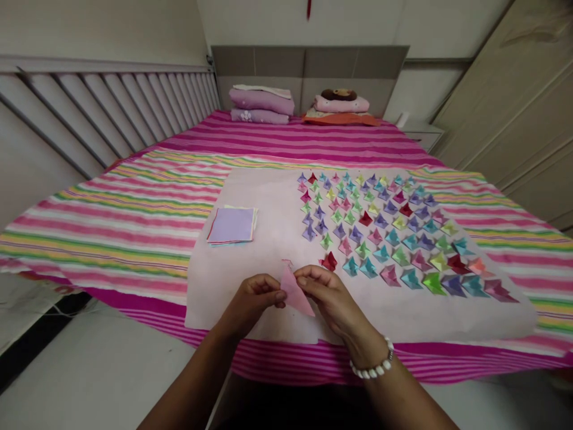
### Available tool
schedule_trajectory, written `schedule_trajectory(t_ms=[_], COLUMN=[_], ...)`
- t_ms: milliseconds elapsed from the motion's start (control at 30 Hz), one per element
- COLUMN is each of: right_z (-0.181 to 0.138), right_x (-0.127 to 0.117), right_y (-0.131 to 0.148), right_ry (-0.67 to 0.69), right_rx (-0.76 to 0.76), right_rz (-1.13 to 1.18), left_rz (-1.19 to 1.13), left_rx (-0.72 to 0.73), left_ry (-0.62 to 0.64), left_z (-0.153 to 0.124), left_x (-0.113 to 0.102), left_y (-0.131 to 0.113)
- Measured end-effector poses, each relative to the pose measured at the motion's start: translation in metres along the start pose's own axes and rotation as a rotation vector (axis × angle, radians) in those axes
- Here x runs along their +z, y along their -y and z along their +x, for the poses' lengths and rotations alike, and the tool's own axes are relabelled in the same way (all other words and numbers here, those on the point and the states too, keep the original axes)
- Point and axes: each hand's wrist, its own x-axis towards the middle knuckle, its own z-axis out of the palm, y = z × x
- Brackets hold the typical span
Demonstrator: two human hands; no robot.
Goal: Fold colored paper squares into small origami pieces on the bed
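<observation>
A pink sheet of paper (295, 297), folded to a pointed shape, is held up between both hands near the bed's front edge. My left hand (259, 295) pinches its left side between thumb and fingers. On the upper right side, my right hand (329, 295) grips it the same way; a white bead bracelet (373, 369) circles that wrist. Behind the left hand lies a stack of square papers (231, 226), lavender on top. Rows of folded paper shapes (389, 237) in many colours stand to the right, a red one (330, 261) closest to my right hand.
A large pale sheet (268, 191) lies under the papers on a striped bed cover (134, 203). Folded bedding (262, 104) and a pink pile (341, 104) sit by the headboard (304, 65). A railing (134, 119) runs along the left, a wardrobe (514, 113) stands right.
</observation>
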Motion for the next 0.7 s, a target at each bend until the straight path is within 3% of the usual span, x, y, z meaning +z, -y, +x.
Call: schedule_trajectory(t_ms=[367, 533, 700], right_z=[0.005, 0.006, 0.003], right_x=[-0.010, -0.004, 0.003], right_y=[0.000, -0.008, -0.013], right_ry=[0.092, -0.042, -0.190], right_rx=[-0.097, -0.162, -0.403], right_rz=[-0.209, -0.422, -0.759], left_rz=[0.089, 0.298, 0.478], left_rx=[0.046, 0.146, 0.264], left_ry=[-0.079, -0.130, -0.205], left_z=[0.004, 0.003, -0.001], left_x=[0.004, 0.012, 0.024], left_y=[-0.005, -0.003, -0.005])
